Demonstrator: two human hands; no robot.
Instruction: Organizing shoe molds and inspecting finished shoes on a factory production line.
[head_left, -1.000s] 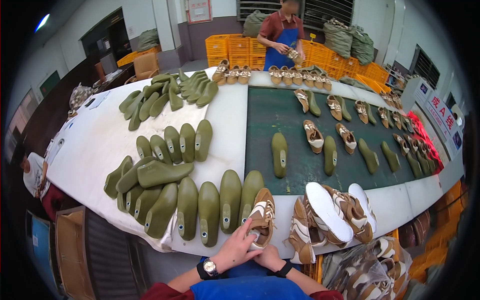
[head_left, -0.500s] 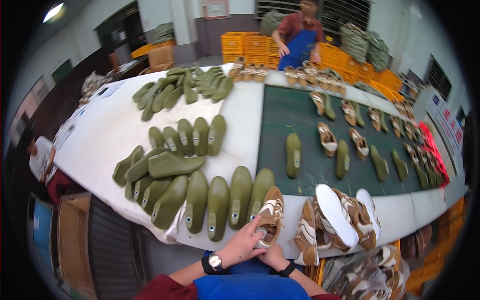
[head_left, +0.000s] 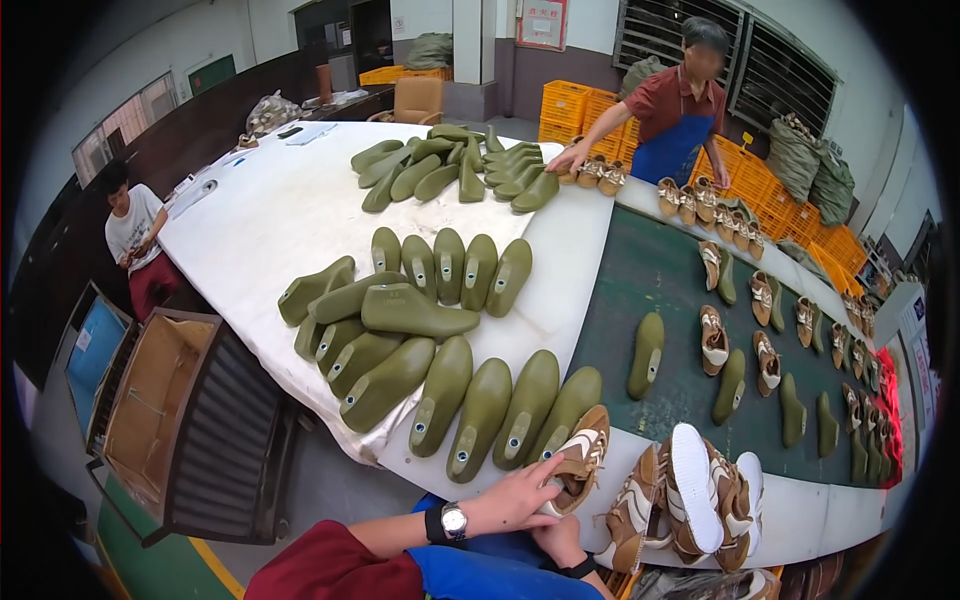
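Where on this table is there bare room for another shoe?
The widest bare patch is white cloth left of the green shoe forms. The green mat is open beyond its leftmost form. It's crowded near your left hand: forms left of the shoe it touches, shoes right.

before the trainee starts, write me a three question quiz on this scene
1. Multiple choice: the left hand is touching a) a chair, b) a brown-and-white shoe, c) an orange crate.
2. True or false: the watch is on the right wrist.
3. Short answer: what colour is the apron on the standing co-worker?

Key: 1 b; 2 false, the watch is on the left wrist; 3 blue.
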